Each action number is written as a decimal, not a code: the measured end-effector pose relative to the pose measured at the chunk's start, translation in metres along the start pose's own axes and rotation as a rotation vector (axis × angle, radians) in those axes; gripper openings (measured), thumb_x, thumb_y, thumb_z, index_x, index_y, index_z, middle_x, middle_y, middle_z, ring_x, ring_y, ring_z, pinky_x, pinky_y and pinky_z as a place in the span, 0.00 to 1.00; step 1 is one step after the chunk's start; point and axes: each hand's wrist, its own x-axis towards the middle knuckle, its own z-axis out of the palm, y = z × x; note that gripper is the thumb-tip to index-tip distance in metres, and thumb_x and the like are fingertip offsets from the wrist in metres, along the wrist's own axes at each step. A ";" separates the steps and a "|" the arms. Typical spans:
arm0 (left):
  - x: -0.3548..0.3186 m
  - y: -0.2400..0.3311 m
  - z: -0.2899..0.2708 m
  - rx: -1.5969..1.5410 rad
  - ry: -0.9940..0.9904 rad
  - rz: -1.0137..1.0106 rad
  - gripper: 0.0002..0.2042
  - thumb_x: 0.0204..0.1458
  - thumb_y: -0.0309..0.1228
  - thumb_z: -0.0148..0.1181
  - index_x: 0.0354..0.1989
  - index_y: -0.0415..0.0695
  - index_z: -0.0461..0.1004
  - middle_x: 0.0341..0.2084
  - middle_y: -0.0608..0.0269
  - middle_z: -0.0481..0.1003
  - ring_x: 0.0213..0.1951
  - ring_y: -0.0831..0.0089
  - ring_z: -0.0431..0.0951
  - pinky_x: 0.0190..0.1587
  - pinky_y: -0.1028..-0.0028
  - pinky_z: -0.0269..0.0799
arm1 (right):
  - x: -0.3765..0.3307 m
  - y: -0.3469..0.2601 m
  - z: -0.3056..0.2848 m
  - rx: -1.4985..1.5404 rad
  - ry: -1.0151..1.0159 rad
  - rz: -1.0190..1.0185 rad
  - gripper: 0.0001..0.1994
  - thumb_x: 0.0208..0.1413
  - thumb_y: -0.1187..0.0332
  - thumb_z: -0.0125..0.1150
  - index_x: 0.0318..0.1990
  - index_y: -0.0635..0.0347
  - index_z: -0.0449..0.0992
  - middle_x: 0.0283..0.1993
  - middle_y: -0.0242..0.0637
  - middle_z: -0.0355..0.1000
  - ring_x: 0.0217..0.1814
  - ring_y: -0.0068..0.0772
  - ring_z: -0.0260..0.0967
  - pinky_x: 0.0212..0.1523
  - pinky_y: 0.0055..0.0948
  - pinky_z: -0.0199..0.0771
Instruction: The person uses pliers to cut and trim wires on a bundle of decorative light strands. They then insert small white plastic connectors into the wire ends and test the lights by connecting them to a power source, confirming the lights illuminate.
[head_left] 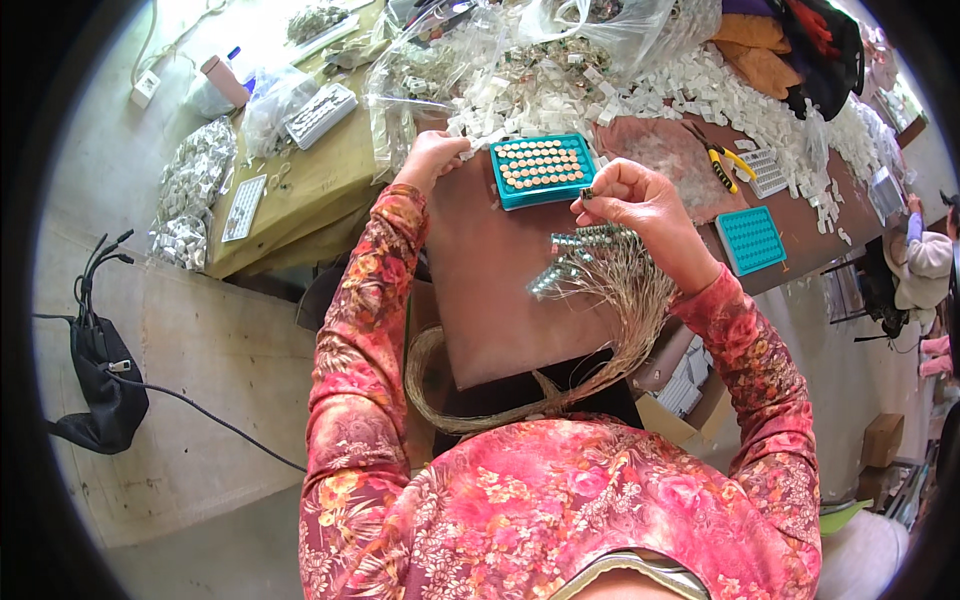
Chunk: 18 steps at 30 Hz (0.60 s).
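My right hand (640,205) pinches a small dark part (587,195) between thumb and fingertips, just in front of the teal tray (543,196). Rows of round, copper-coloured discs (540,165) fill that tray. Below the hand, a long bundle of thin wires (640,300) with small green-and-silver ends (555,275) lies on the brown table and curves down toward my body. My left hand (435,158) is at the left of the tray, beside the heap of white plastic pieces (490,110). Its fingers are closed; what they hold, if anything, cannot be made out.
Yellow-and-black pliers (722,172) and a second teal tray (751,241) lie to the right. Clear plastic bags (590,35) sit on the heap at the back. An open carton (690,395) stands below the table. Another person (920,265) sits at far right.
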 end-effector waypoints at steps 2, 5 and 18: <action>-0.015 0.002 0.000 0.131 -0.011 0.063 0.11 0.42 0.36 0.65 0.25 0.40 0.76 0.17 0.67 0.72 0.18 0.80 0.69 0.21 0.78 0.62 | 0.000 0.000 0.001 0.005 0.001 0.026 0.04 0.59 0.76 0.60 0.36 0.63 0.71 0.37 0.35 0.75 0.43 0.25 0.75 0.46 0.25 0.78; -0.044 -0.001 0.003 0.233 -0.005 0.158 0.09 0.42 0.33 0.66 0.26 0.40 0.75 0.19 0.67 0.74 0.19 0.81 0.70 0.22 0.79 0.65 | 0.002 -0.001 0.003 0.011 -0.008 0.040 0.04 0.59 0.75 0.60 0.38 0.62 0.71 0.37 0.34 0.74 0.42 0.25 0.75 0.46 0.24 0.78; -0.150 0.001 0.038 -0.349 -0.001 0.157 0.09 0.51 0.30 0.67 0.35 0.42 0.73 0.25 0.70 0.76 0.23 0.85 0.72 0.26 0.82 0.65 | 0.017 0.006 0.009 0.128 -0.049 0.134 0.09 0.57 0.72 0.63 0.43 0.64 0.73 0.41 0.43 0.77 0.39 0.29 0.78 0.39 0.28 0.80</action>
